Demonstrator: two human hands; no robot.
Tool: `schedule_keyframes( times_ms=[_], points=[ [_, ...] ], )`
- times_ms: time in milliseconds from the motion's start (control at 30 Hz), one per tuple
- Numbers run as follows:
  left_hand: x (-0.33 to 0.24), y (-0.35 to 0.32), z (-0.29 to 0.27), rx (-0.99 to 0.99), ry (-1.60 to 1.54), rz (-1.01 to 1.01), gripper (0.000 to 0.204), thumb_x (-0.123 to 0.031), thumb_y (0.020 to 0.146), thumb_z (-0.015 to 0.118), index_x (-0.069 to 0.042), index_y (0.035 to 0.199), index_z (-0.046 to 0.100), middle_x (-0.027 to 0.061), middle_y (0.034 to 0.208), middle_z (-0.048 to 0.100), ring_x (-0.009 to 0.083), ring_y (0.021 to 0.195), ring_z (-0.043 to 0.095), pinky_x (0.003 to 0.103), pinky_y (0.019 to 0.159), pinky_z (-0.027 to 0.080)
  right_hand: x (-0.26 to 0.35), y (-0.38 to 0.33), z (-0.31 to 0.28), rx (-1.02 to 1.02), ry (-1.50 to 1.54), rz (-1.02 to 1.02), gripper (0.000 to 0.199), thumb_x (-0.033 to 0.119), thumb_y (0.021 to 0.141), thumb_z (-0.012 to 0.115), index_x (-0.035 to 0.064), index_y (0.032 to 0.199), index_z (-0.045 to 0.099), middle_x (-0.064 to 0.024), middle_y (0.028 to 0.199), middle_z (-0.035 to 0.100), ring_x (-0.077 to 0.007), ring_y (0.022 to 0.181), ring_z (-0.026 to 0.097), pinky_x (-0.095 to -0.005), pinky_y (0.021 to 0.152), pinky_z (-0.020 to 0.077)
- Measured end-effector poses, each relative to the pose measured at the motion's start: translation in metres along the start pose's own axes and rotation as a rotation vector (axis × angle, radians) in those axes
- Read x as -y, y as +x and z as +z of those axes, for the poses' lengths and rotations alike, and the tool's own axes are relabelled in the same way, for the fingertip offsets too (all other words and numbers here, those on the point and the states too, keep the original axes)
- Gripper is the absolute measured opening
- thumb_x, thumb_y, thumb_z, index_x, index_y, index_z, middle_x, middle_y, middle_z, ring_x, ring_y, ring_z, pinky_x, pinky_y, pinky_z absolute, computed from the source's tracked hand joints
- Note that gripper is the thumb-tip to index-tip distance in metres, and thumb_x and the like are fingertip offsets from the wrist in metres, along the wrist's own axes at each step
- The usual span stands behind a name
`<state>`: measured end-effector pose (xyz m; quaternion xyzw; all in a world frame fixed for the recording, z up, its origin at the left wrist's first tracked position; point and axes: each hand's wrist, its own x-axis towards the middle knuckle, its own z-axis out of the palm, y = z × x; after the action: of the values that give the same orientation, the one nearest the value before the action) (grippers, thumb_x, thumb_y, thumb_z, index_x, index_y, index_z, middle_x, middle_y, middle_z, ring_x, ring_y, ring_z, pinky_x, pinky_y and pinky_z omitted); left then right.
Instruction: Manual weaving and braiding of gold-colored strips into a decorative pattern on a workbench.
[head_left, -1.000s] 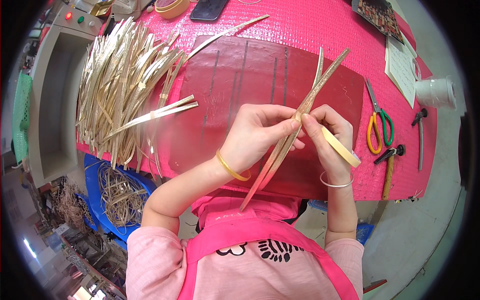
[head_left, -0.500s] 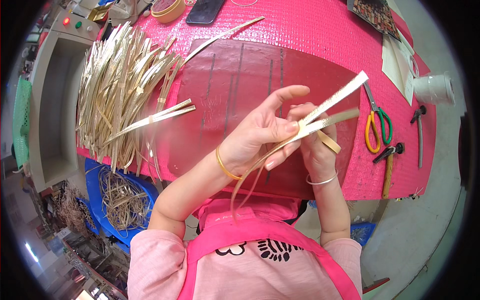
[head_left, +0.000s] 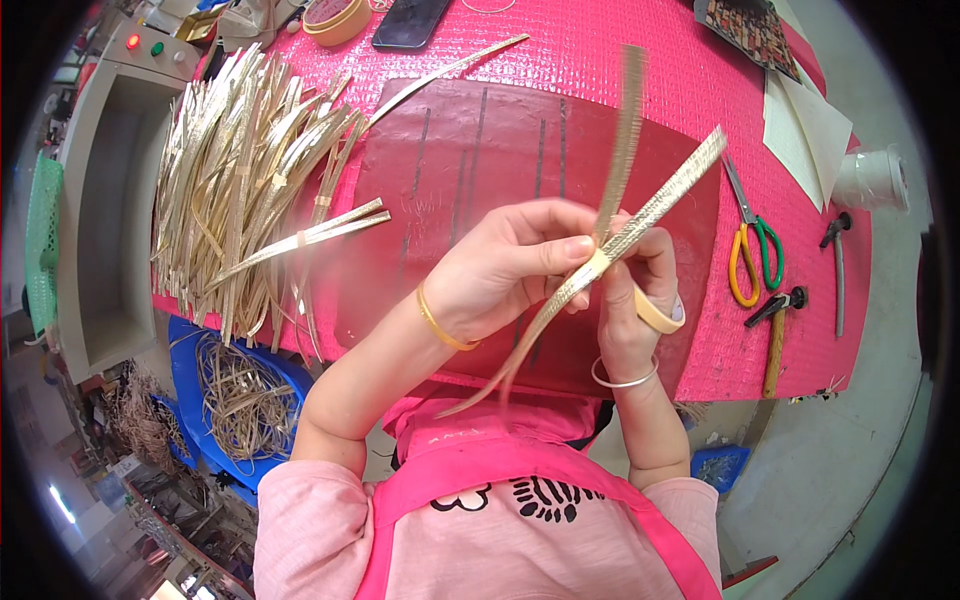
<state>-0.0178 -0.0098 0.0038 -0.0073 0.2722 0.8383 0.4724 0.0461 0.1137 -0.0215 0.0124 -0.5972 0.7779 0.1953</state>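
My left hand pinches a pair of flat metallic gold strips between thumb and fingers, above the dark red mat. The strips spread in a V toward the far side, and their thin tails hang toward my apron. A pale yellow band of tape sits around them at the pinch. My right hand is curled close against the strips from the right, its fingertips partly hidden behind them. A small roll of cream tape is carried on its fingers.
A large heap of gold strips lies at the left, with a taped pair beside it. Scissors and a hammer lie at the right. A phone is at the back; a blue bin of strips stands lower left.
One strip has swung up and away from the other, widening the V. My right hand has shifted slightly left and the tape roll has turned with it. The tape band now shows around the strips.
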Motion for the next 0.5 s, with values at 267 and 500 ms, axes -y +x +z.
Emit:
schedule_keyframes(
  times_ms=[267,500],
  points=[
    [-0.001,-0.002,0.014,-0.334,0.483,0.232,0.018,-0.01,0.076,0.059,0.002,0.087,0.052,0.007,0.075,0.056,0.0118,0.059,0.056,0.023,0.052,0.049,-0.013,0.003,-0.003,-0.056,-0.108,0.081,0.012,0.008,0.081,0.052,0.0054,0.084,0.041,0.001,0.076,0.042,-0.0048,0.069,0.038,-0.0172,0.061,0.0331],
    [0.008,-0.005,0.004,-0.284,0.389,0.207,0.02,-0.012,0.08,0.053,0.005,0.09,0.055,0.0063,0.075,0.058,0.0101,0.061,0.055,0.02,0.057,0.046,-0.007,0.006,0.008,-0.089,-0.007,0.072,0.019,0.013,0.079,0.056,0.0045,0.084,0.041,-0.0016,0.076,0.045,-0.0051,0.068,0.04,-0.0167,0.059,0.034]
  ],
)
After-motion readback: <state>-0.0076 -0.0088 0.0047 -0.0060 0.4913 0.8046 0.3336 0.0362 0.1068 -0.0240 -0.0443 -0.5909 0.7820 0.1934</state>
